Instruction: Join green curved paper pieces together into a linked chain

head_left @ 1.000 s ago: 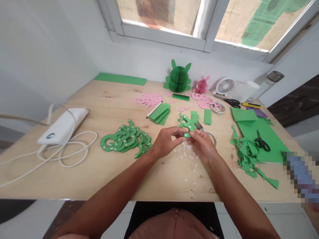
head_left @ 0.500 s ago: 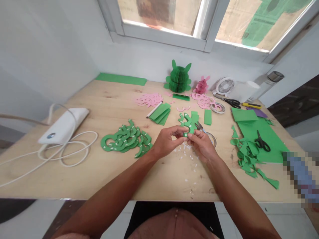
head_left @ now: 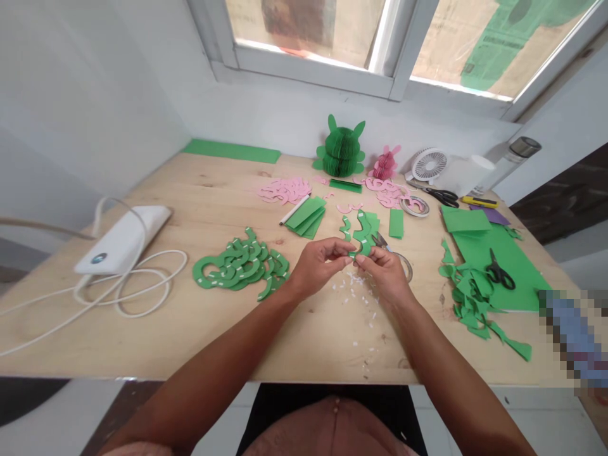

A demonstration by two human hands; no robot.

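Green paper curve (head_left: 363, 233) pinched in both hands, over the middle of the bench (head_left: 152, 339)

Left hand (head_left: 317, 266) and right hand (head_left: 386, 275) narrow, fingertips closed on its lower end; white paper flecks (head_left: 354, 286) scattered just below, toward the front edge.

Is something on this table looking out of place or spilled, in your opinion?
Yes: small white paper scraps lie scattered on the wooden table below the left hand and right hand, loose among otherwise grouped paper pieces. Ragged green offcuts also lie in an untidy heap beside the green sheet at the right.
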